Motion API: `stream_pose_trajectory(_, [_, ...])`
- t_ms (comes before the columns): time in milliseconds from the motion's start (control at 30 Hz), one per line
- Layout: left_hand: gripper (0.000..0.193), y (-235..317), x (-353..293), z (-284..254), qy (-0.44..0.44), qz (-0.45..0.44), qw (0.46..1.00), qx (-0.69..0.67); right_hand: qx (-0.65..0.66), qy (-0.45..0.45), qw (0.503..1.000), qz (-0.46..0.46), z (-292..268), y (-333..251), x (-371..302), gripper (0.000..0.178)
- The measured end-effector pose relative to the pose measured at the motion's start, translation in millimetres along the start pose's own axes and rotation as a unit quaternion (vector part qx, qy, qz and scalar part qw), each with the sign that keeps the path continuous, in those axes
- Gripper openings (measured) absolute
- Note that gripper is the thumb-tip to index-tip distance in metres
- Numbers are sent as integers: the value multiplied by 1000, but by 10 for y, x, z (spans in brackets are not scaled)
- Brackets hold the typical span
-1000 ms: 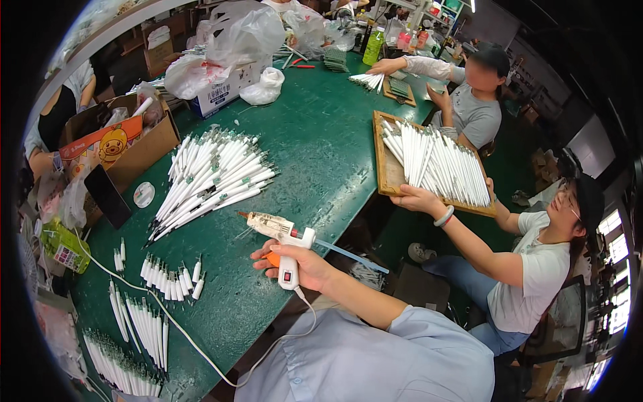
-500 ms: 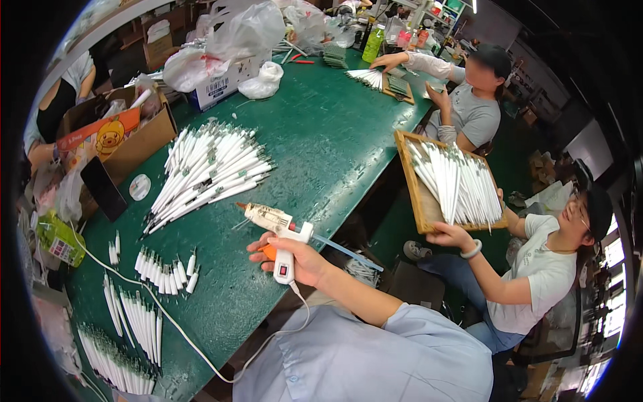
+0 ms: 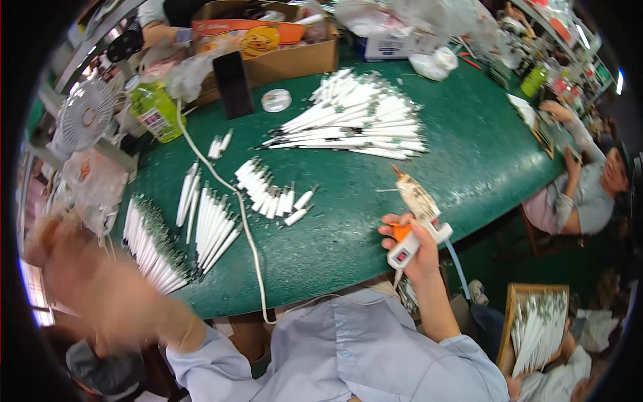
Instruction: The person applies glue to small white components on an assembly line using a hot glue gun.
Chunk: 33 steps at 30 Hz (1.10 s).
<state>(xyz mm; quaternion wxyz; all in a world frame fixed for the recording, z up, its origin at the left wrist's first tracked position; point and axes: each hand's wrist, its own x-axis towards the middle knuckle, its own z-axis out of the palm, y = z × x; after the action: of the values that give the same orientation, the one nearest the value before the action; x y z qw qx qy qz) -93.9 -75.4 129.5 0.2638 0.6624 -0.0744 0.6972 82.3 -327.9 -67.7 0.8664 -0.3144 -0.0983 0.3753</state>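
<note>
One hot-glue gun (image 3: pixel 422 201) is carried in the right hand (image 3: pixel 420 253), above the table (image 3: pixel 335 248) toward its near edge, right of the middle. Hand state, right: closed around the white grip, fingers reaching past the orange trigger (image 3: pixel 401 232); whether the trigger is pressed cannot be told. Hand state, left: raised beyond the table's near-left corner and badly blurred; whether its fingers are spread or pinching cannot be told.

Nozzle: the brown tip (image 3: pixel 396 171) points toward the far edge, just short of the large fan of white sticks (image 3: pixel 362 120). Treat it as hot; keep it apart from the sticks and from the free hand.

Feed: a pale blue glue stick (image 3: pixel 457 268) trails from the rear, past the near edge. Leave it room to slide freely.

Cord: a white cord (image 3: pixel 249 234) crosses the table from the left side to the near edge, passing between the short white pieces (image 3: pixel 268 191) and the long sticks (image 3: pixel 214 228) by the near-left corner. Preferably, route it clear of both groups so that a tug does not scatter them.

Grip: hold the wrist steady and the trigger finger light; sudden squeezing would likely drip glue on the tabletop.
</note>
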Motion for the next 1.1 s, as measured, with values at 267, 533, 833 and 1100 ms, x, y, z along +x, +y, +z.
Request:
stream_pose_trajectory(267, [11,-1587,-1255,946,-502,-84,831,222,-57,52,996,-45,-95,-102,104,15])
stream_pose_trajectory(533, [13,-1582,-1520,1534,-534,-52,836,116,-34,78,996,-32,-182,-122,142,14])
stream_pose_trajectory(833, [15,-1449,-1711,1953,-541,25,831,127,-50,71,996,-27,-156,-111,147,17])
stream_pose_trajectory(1100, [23,-1256,-1333,1835,-425,-92,899,49,-87,82,992,-50,-88,-104,118,18])
